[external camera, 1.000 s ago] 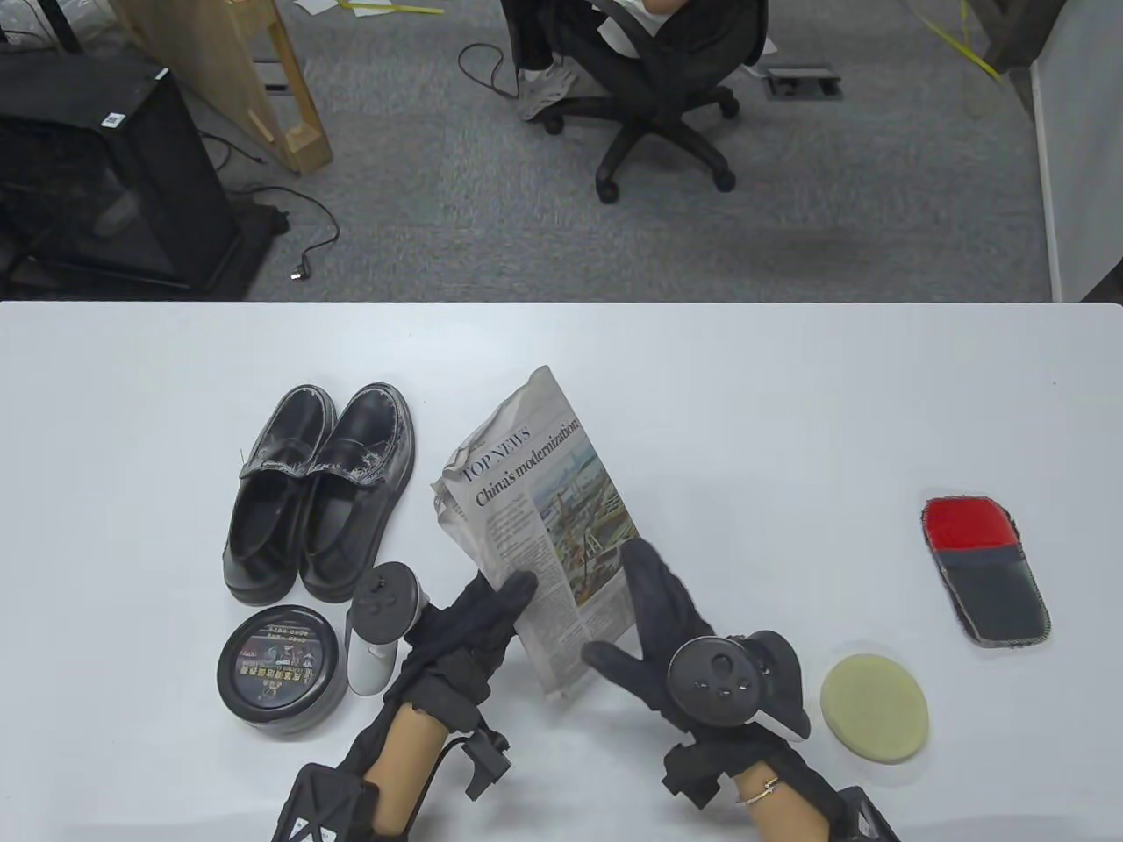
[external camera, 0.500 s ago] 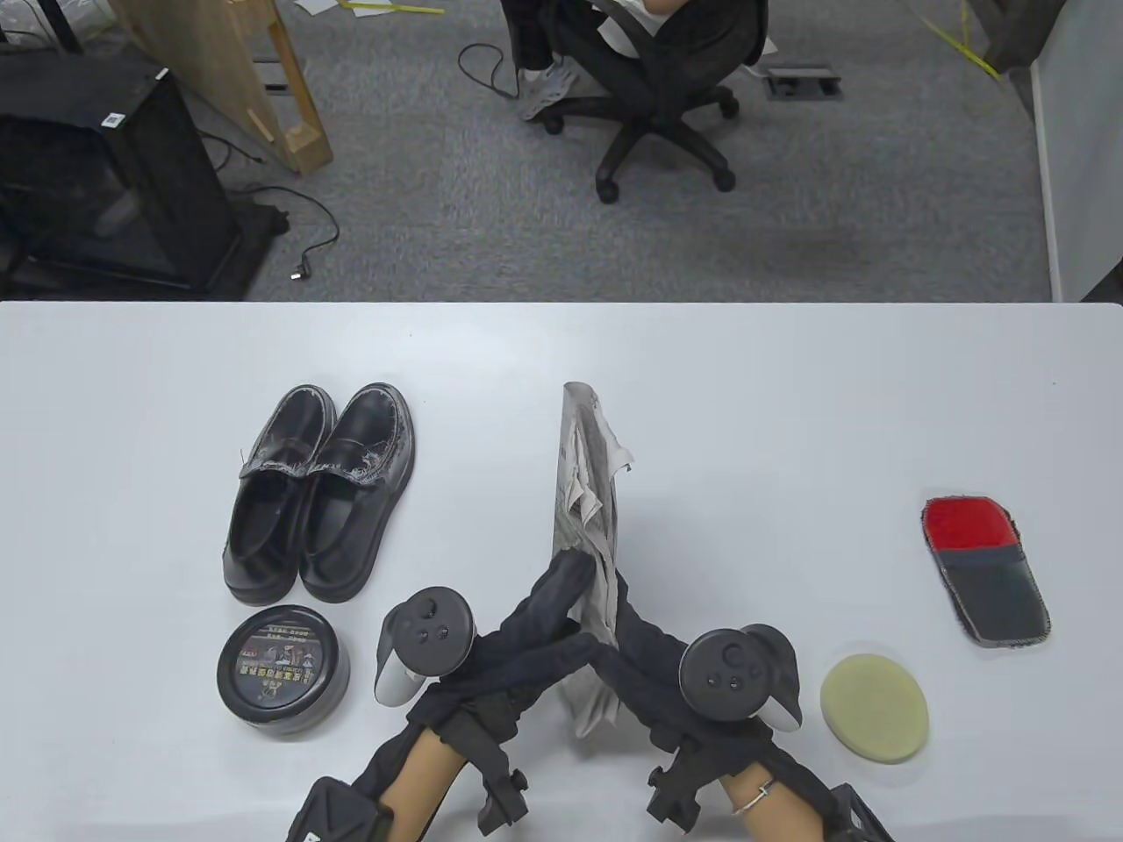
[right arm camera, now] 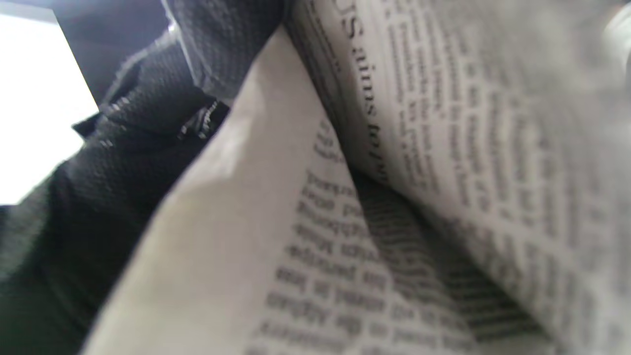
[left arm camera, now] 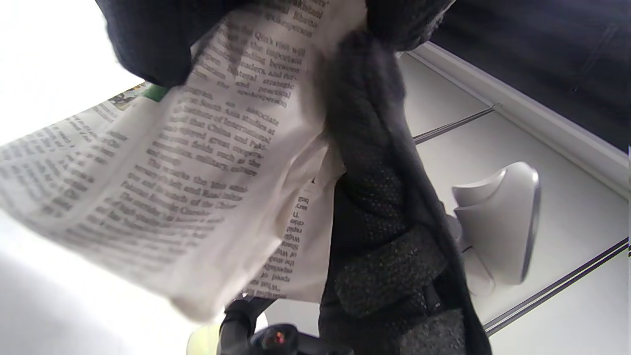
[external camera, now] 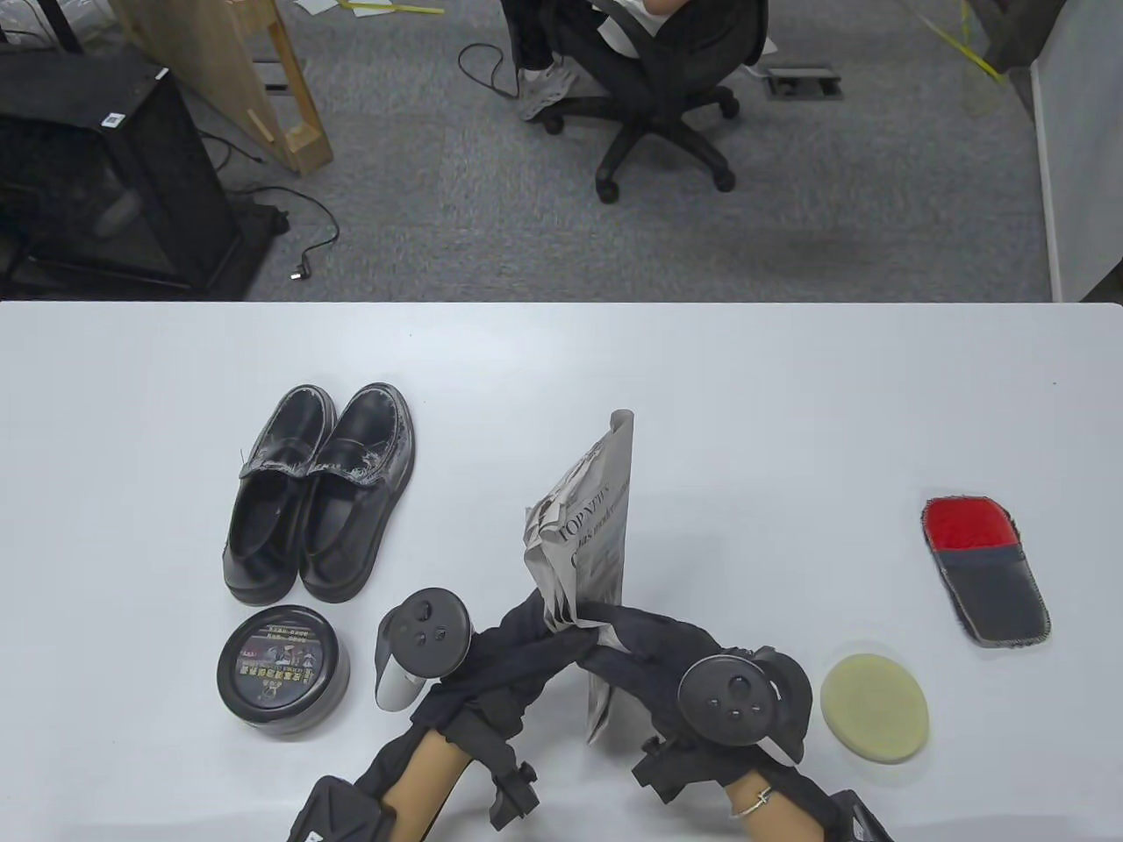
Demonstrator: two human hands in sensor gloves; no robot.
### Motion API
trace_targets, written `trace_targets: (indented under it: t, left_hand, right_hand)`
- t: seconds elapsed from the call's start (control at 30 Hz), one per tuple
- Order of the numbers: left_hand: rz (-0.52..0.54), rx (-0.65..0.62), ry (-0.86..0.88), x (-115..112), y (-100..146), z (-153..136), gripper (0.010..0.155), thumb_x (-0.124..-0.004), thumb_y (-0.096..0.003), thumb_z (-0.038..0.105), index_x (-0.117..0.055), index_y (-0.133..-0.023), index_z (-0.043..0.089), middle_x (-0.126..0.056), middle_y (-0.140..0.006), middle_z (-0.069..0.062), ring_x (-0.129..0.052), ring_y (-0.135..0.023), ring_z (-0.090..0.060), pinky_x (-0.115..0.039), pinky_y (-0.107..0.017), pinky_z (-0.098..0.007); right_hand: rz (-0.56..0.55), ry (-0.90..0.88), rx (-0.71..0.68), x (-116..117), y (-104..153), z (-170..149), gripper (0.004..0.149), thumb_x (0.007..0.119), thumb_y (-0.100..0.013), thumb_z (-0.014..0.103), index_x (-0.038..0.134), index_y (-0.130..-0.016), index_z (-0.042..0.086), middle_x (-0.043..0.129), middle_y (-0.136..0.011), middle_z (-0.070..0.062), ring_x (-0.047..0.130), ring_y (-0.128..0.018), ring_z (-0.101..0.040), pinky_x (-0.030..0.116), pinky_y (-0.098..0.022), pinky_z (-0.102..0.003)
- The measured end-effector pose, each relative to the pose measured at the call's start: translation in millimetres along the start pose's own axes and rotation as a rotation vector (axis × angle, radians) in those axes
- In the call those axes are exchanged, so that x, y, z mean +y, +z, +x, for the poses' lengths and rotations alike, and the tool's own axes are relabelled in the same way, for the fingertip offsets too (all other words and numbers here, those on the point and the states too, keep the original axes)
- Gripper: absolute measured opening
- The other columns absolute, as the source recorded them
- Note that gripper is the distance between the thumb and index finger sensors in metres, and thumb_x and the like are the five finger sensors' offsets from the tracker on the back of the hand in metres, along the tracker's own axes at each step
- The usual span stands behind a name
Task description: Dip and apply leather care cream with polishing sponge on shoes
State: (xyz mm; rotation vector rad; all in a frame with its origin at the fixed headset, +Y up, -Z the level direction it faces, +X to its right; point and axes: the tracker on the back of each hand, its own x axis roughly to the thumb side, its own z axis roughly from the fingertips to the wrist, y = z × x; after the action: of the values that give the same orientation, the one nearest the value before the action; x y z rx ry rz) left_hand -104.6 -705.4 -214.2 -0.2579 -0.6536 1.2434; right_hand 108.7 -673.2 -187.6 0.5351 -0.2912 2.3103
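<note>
1. Looking down in the table view, both hands meet at the newspaper, which stands up off the white table. Its long side runs away from the person, toward the far edge.
2. The left hand pinches the near end of the paper from the left. The right hand grips it from the right. Both sets of fingers are curled on the paper, so neither hand is free.
3. The task's things lie flat on the table. The round sponge is just beside the right hand, on its right, so I think the right hand is the nearer one to grab it. The cream tin sits to the left, near the left hand, with its lid on. The shoes stand side by side just behind the tin, toes pointing away.
4. Counting: 2 shoes, 1 tin, 1 sponge, 1 newspaper, 1 red and grey mitt far off to the right, 2 hands.
5. In the left wrist view, dark gloved fingers hold the printed newspaper from above. The picture is blurry.
6. In the right wrist view, the folded newspaper fills almost everything. A dark glove shows on the left. The sponge, tin and shoes cannot be seen here.
</note>
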Motion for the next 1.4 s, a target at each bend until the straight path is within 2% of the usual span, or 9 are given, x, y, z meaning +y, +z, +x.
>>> trace_targets:
  t: [0.17,0.4,0.47,0.63,0.7,0.87,1.07,1.2,1.4]
  left_hand:
    - [0.070,0.016,0.088,18.1,6.3,-5.1,0.052,-0.054,-0.0722,0.040,-0.041,-0.119,0.022,-0.053,-0.122,-0.023,-0.060,-0.105,-0.049,-0.067,-0.071,-0.060]
    - [0.226,0.125,0.123,54.9,18.6,-15.4,0.051,-0.060,-0.0716,0.035,-0.047,-0.118,0.016,-0.072,-0.111,-0.024,-0.077,-0.093,-0.047,-0.075,-0.063,-0.055]
    - [0.219,0.152,0.110,63.0,20.9,-16.5,0.052,-0.061,-0.0713,0.034,-0.049,-0.117,0.011,-0.077,-0.107,-0.024,-0.082,-0.088,-0.045,-0.078,-0.060,-0.053]
    - [0.198,0.236,0.079,74.7,26.6,-22.7,0.053,-0.065,-0.0699,0.029,-0.054,-0.115,0.004,-0.086,-0.098,-0.023,-0.089,-0.080,-0.043,-0.083,-0.054,-0.050]
    - [0.211,0.273,0.069,77.1,27.0,-26.6,0.051,-0.068,-0.0686,0.027,-0.059,-0.113,0.004,-0.090,-0.094,-0.020,-0.092,-0.077,-0.040,-0.084,-0.052,-0.049]
    - [0.285,0.353,0.030,79.8,28.0,-32.2,0.047,-0.075,-0.0644,0.033,-0.071,-0.103,0.007,-0.099,-0.079,-0.009,-0.100,-0.063,-0.027,-0.088,-0.045,-0.040]
    - [0.333,0.359,0.004,82.5,30.8,-31.7,0.047,-0.074,-0.0620,0.045,-0.077,-0.097,0.013,-0.102,-0.068,-0.003,-0.101,-0.050,-0.019,-0.088,-0.038,-0.034]
    - [0.362,0.364,0.010,85.7,33.3,-33.4,0.048,-0.073,-0.0591,0.052,-0.081,-0.089,0.014,-0.101,-0.055,0.002,-0.098,-0.039,-0.012,-0.088,-0.031,-0.030]
    - [0.367,0.334,0.077,86.1,32.7,-34.6,0.049,-0.072,-0.0596,0.048,-0.078,-0.094,0.014,-0.100,-0.056,0.002,-0.097,-0.037,-0.011,-0.087,-0.030,-0.028]
  right_hand:
    - [-0.110,-0.012,0.057,-26.6,0.4,-12.5,0.040,0.069,-0.054,0.049,0.075,-0.089,0.031,0.082,-0.095,-0.006,0.087,-0.078,-0.032,0.081,-0.057,-0.040]
    - [-0.399,0.212,0.291,-72.2,4.4,-59.0,0.042,0.077,-0.052,0.041,0.074,-0.091,0.026,0.085,-0.076,0.004,0.092,-0.064,-0.019,0.085,-0.049,-0.031]
    - [-0.419,0.236,0.345,-77.6,6.3,-73.5,0.051,0.078,-0.052,0.041,0.067,-0.099,0.022,0.088,-0.072,0.007,0.095,-0.060,-0.016,0.087,-0.046,-0.028]
    - [-0.437,0.419,0.352,-85.2,8.4,-86.4,0.042,0.071,-0.057,0.041,0.071,-0.094,0.021,0.092,-0.069,0.009,0.099,-0.055,-0.012,0.089,-0.042,-0.024]
    - [-0.355,0.390,0.332,-87.4,7.8,-90.0,0.041,0.068,-0.058,0.040,0.073,-0.092,0.017,0.093,-0.068,0.006,0.100,-0.053,-0.015,0.089,-0.041,-0.026]
    - [-0.350,0.286,0.364,-90.8,10.7,-100.8,0.039,0.061,-0.060,0.041,0.077,-0.087,0.018,0.095,-0.065,0.005,0.099,-0.055,-0.019,0.087,-0.042,-0.032]
    - [-0.441,0.410,0.350,-86.3,11.0,-95.5,0.040,0.068,-0.057,0.042,0.069,-0.095,0.030,0.085,-0.081,0.007,0.091,-0.070,-0.017,0.085,-0.054,-0.028]
    - [-0.449,0.348,0.334,-85.2,10.8,-93.3,0.043,0.067,-0.059,0.039,0.065,-0.100,0.026,0.088,-0.075,0.009,0.095,-0.063,-0.014,0.087,-0.049,-0.024]
    - [-0.479,0.358,0.380,-86.0,10.6,-97.8,0.039,0.064,-0.061,0.038,0.067,-0.098,0.025,0.093,-0.070,0.010,0.100,-0.054,-0.012,0.089,-0.042,-0.023]
